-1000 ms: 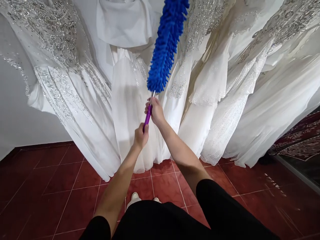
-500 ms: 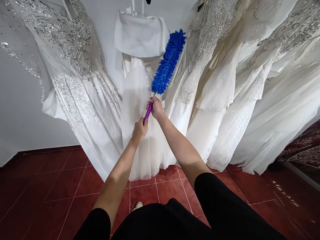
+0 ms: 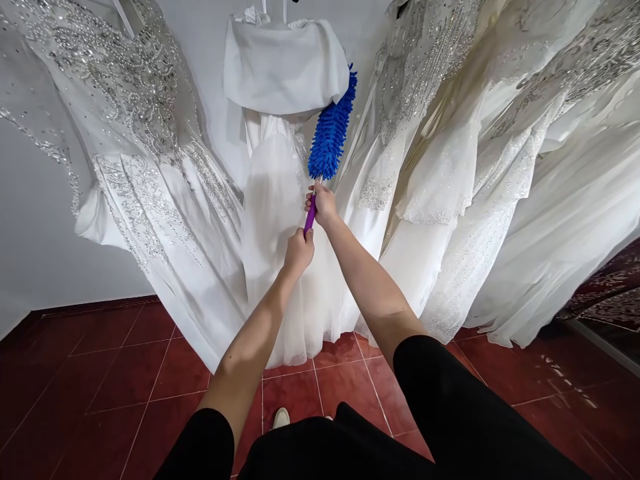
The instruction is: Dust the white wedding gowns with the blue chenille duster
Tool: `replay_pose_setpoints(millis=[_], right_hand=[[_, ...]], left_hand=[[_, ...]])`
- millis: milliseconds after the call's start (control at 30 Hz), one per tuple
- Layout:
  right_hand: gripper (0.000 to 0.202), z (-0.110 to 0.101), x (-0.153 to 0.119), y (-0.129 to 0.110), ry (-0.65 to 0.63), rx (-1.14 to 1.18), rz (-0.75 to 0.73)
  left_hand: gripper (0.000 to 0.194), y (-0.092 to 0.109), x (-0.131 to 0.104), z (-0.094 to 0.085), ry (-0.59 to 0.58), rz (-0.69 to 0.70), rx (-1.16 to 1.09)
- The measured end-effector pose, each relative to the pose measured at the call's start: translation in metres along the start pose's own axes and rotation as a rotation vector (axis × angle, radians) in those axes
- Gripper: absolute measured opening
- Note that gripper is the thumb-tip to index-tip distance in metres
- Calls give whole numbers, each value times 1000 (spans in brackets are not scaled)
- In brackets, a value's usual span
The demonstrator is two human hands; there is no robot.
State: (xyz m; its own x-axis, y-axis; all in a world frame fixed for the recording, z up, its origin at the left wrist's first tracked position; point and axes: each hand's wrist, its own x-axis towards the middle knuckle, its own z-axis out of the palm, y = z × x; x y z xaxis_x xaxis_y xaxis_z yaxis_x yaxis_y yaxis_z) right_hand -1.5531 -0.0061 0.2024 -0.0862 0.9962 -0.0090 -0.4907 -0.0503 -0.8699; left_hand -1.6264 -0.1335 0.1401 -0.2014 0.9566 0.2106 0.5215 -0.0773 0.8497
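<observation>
A fluffy blue duster (image 3: 330,137) with a purple handle stands nearly upright before me. My left hand (image 3: 299,249) is closed round the lower end of the handle. Higher up, by the metal neck, my right hand (image 3: 323,202) grips it too. The duster's upper part lies partly behind the right edge of the folded-over top of a strapless white dress (image 3: 285,67), which covers some of its blue strands. The plain, pale skirt of that dress (image 3: 273,193) hangs behind my hands.
On the left hangs a white gown with silver beading (image 3: 135,87). Several more sparkling gowns (image 3: 435,173) hang close together on the right. Their hems reach near the red tiled floor (image 3: 295,393). A dark red patterned fabric (image 3: 613,283) is at the far right.
The duster has turned more upright, and its head has moved left and partly behind the dress's top edge. Both hands have shifted slightly right and up, keeping their grip.
</observation>
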Motion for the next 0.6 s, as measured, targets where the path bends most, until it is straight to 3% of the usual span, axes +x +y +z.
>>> replay_pose_setpoints(millis=[167,367,600], right_hand=[[24,-15,-2,12,-30,-71,175],[17,-24,-47,15,-1,-164,239],[11,-19,-107,-18,-132,-100,171]], left_hand=[[29,6,-16,10,-22,-180,-59],[30,14,-62,18,-61,-320,-250],[35,64,-98,3,-136,-379,-688]])
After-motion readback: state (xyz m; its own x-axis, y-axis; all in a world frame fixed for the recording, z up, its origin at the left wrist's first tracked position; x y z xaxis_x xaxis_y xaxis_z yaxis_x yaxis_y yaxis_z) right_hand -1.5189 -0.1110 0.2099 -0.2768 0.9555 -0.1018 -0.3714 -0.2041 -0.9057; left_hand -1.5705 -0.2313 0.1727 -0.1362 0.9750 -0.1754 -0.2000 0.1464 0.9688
